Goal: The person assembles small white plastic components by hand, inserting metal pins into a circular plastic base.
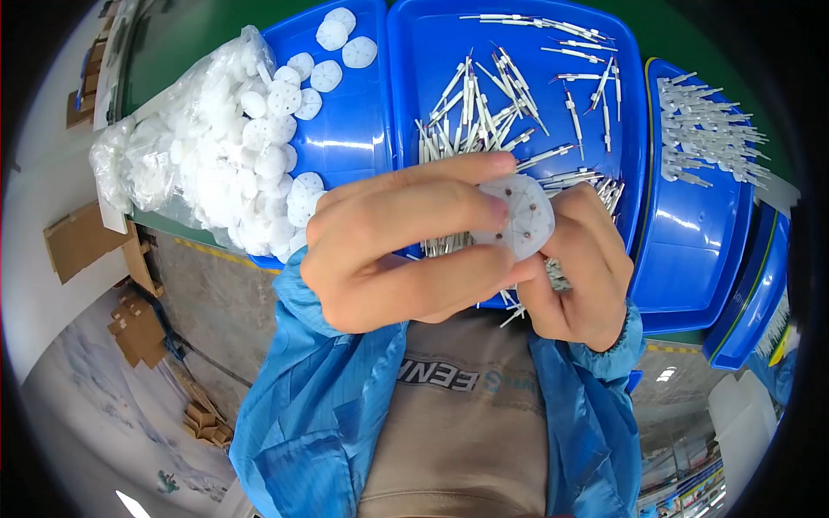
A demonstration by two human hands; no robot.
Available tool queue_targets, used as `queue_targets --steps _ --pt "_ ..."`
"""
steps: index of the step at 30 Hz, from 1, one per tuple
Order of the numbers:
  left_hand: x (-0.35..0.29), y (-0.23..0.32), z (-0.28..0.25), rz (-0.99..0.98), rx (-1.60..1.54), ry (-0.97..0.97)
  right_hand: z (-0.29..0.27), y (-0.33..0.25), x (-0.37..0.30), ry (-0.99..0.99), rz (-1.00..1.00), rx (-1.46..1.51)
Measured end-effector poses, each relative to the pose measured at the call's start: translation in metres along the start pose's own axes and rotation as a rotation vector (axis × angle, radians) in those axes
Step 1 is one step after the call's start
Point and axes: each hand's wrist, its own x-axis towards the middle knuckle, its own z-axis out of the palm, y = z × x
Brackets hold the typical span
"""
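**White disc held up in both hands' reach above a blue tray of thin rods**

A white disc (534,223) with several small dark spots on its face is raised in front of the person's chest, above the near part of the middle blue tray (432,60). The left hand (389,229) grasps it from the left, with fingertips lying on its face and along its upper edge. The right hand (583,268) is curled against the disc's right and lower edge; its fingers hide one another, so I cannot tell whether it pinches the disc or something behind it.

Below and beyond the hands, the middle tray carries many thin white rods (471,99), heaped toward the near side and scattered singly toward the far right corner. To the left, another blue tray (350,138) bears a clear plastic bag (117,160) spilling a pile of white discs (229,147), with a few loose discs (326,76) lying farther out. To the right, a third blue tray (686,259) has a dense group of white rod-like pieces (708,129) at its far end. The trays stand on a green worktop (177,56).

The person wears a blue jacket (302,388) over a brown printed shirt (458,440). Cardboard (86,237) shows at the left.
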Motion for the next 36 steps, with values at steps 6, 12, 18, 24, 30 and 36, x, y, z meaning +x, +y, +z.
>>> queue_targets --steps 6,12,18,24,30,36 --pt "0.002 -0.004 0.01 -0.056 0.038 0.035 0.004 0.002 0.002 0.054 -0.092 -0.003" --pt "0.0 0.002 0.003 -0.072 0.219 0.124 0.002 -0.001 0.003 0.078 -0.098 0.01" --pt "-0.002 0.018 0.007 -0.324 0.192 0.125 0.005 0.0 0.002 0.084 -0.082 -0.014" --pt "0.002 0.014 0.005 -0.401 -0.028 0.038 0.002 -0.001 0.001 0.028 -0.051 0.002" --pt "0.003 0.003 -0.003 -0.26 -0.057 -0.052 0.007 0.003 0.0 0.013 -0.075 0.003" --pt "-0.008 -0.015 -0.004 0.182 0.28 0.086 0.006 0.003 0.0 -0.026 -0.03 0.002"
